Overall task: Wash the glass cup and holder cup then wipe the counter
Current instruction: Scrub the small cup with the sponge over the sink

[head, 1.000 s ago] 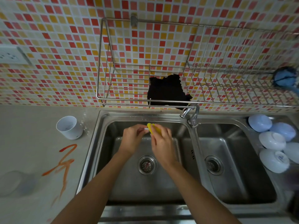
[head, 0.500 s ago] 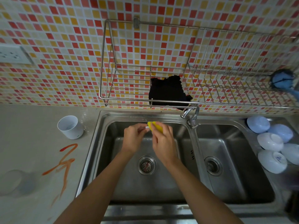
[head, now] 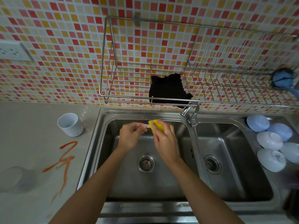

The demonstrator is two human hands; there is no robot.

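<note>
My right hand point(head: 165, 139) grips a yellow sponge point(head: 157, 125) over the back of the left sink basin point(head: 145, 183). My left hand point(head: 131, 135) is beside it with its fingers curled. Its fingertips meet the sponge's left end around a small pale bit, and I cannot tell what it holds. The white holder cup point(head: 70, 124) stands upright on the counter left of the sink. The glass cup point(head: 13, 178) is a blurred clear shape at the counter's left edge. Orange streaks point(head: 64, 157) smear the counter point(head: 32, 143) between the two cups.
A tap point(head: 191, 113) rises between the two basins. Above the sink hangs a wire rack point(head: 129, 94) with a black cloth point(head: 168, 91) and a blue scrubber point(head: 283, 79). Several white bowls point(head: 270, 141) lie upside down right of the right basin point(head: 234, 175).
Both hands stay together at the back of the left basin, working at the sponge with only small finger shifts. The cups have not moved.
</note>
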